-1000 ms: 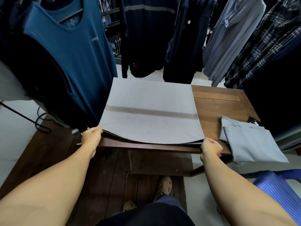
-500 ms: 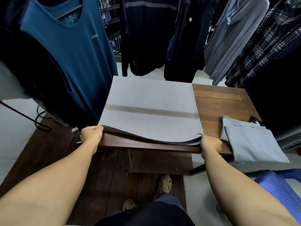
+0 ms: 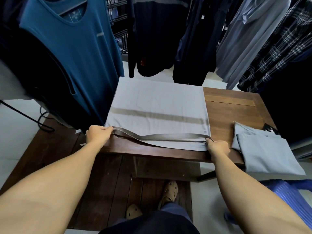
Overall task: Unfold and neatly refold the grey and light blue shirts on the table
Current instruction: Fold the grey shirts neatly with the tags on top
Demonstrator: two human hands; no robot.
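Two shirts (image 3: 157, 105) on wooden table (image 3: 233, 105) among hanging clothes (image 3: 70, 53)

No legible text or labels.

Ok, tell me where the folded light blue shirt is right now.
In the head view, the folded light blue shirt lies at the table's near right corner, overhanging the edge, just right of the right hand.

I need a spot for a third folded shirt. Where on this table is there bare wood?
The table is bare between the spread shirt and its right edge, beyond the folded shirt. A thin strip runs along the near edge between the left hand and right hand. The left half is covered.
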